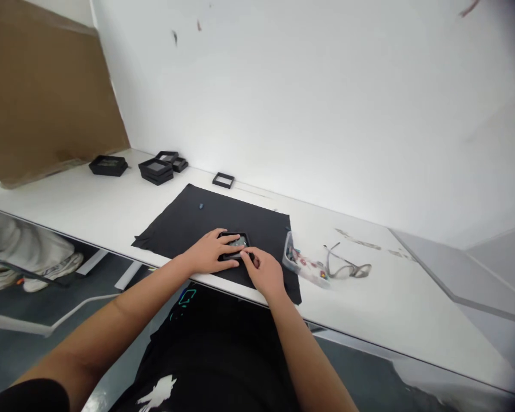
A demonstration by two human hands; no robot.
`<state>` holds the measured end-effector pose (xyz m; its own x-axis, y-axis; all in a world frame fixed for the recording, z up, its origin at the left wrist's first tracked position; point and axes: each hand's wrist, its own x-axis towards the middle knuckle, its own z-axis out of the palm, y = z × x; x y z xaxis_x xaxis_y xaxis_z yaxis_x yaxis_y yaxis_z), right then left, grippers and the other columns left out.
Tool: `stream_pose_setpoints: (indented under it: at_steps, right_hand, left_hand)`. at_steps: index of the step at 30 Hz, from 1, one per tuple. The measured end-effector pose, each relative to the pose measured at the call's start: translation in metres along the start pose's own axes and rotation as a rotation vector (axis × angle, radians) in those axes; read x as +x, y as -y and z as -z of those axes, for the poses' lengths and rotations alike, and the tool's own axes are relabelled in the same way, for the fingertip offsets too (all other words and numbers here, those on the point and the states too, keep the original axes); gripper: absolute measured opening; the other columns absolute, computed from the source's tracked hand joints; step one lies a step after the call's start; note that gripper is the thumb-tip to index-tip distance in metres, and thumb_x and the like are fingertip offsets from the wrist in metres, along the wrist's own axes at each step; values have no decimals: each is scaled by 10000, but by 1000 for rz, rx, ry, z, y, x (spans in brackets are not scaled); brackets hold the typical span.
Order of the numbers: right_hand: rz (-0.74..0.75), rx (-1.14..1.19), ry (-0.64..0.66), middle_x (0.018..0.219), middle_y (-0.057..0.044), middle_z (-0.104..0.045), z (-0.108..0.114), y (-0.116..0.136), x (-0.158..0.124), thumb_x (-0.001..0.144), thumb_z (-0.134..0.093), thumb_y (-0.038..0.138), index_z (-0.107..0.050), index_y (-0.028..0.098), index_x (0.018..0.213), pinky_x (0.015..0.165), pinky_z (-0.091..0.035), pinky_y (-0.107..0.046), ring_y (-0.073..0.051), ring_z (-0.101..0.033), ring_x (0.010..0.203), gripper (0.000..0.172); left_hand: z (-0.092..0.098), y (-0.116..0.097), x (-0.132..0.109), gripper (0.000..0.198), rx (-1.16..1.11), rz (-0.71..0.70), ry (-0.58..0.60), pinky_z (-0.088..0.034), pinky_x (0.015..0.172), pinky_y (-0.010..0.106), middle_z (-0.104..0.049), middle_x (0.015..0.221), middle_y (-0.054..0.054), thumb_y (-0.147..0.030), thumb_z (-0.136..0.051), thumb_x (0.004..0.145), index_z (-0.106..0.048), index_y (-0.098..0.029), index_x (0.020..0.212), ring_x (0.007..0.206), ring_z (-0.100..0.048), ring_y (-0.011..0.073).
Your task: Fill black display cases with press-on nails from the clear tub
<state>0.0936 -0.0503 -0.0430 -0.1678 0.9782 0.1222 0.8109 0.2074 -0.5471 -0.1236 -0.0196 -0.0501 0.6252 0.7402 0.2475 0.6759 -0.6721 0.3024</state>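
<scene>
A small black tray-like frame (244,235) lies near the front edge of a black mat (189,220), with small pale and dark pieces inside it. My left hand (210,250) rests across its left side, fingers spread out over the opening. At its right edge, my right hand (266,272) has thumb and index finger drawn together, the other fingers curled under. Whatever is between those fingertips is hidden. Farther back on the mat sits a tiny dark blue piece (201,206).
To the right stand a clear plastic box (288,252) of small coloured items and a pair of glasses (347,270). Black frames are stacked (155,170) at the back left, beside another black stack (108,165). One single frame (223,180) lies by the white wall (283,103).
</scene>
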Motion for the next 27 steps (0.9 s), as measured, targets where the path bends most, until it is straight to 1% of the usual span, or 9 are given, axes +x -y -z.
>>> stream_pose_setpoints:
  at_steps: [2,5,8,11,14,19,23,25,27]
  right_hand:
    - [42,26,-6,1149,-72,-696,-1,-3,-1,1000,-614,426,-666,181,1181,853,-593,-400,-186,-683,958,310]
    - [96,85,-14,1040,-51,-717,0,-7,-3,1016,-576,458,-683,179,1138,824,-583,-381,-165,-682,871,323]
    - [107,141,-48,913,-34,-741,1,-10,-5,1049,-446,516,-712,210,1166,763,-549,-336,-166,-675,782,422]
    - [110,157,-68,873,-41,-766,1,-11,-7,1030,-408,553,-750,236,1153,708,-511,-317,-189,-673,745,483]
    - [145,145,-57,921,-56,-786,1,-11,-7,999,-465,556,-784,236,1041,737,-507,-332,-205,-672,752,454]
    - [186,104,-40,901,-65,-782,0,-13,-7,1002,-468,549,-787,226,1007,735,-513,-346,-208,-658,729,454]
    - [217,64,-26,898,-71,-781,1,-15,-8,1006,-453,554,-783,233,998,707,-517,-354,-216,-661,718,460]
    - [237,55,-22,948,-70,-790,1,-16,-8,1006,-447,552,-783,247,1001,732,-532,-361,-227,-686,768,454]
    - [251,52,-25,993,-65,-796,1,-17,-7,1002,-447,557,-783,259,1007,760,-547,-371,-237,-707,824,449]
  left_hand:
    - [2,-4,-2,573,2,43,-4,-372,1193,590,-486,1594,-20,-641,-608,932,-585,-389,1446,1480,-389,400]
    - [6,-7,-9,617,9,121,-7,-409,1176,570,-517,1570,-22,-646,-628,911,-584,-357,1454,1443,-432,395]
    - [14,-2,-21,651,24,195,0,-404,1178,574,-501,1582,-23,-656,-611,917,-552,-345,1485,1431,-442,405]
    - [24,8,-40,615,37,256,9,-362,1207,588,-440,1622,-37,-684,-543,949,-544,-381,1483,1494,-374,408]
    - [32,16,-60,617,52,299,8,-311,1241,594,-393,1648,-44,-723,-491,958,-527,-410,1488,1564,-270,391]
    - [41,39,-89,610,112,405,-81,-209,1302,569,-421,1633,1,-637,-471,1001,-527,-299,1505,1611,-158,334]
    - [56,72,-114,436,176,541,-176,-236,1298,569,-525,1565,5,-407,-459,1028,-612,-289,1419,1591,-247,306]
    - [65,89,-123,376,209,644,-219,-321,1258,576,-590,1506,9,-310,-449,1030,-654,-316,1346,1550,-346,305]
    - [75,104,-130,307,235,746,-253,-421,1189,559,-622,1453,55,-303,-505,1031,-667,-293,1292,1458,-473,303]
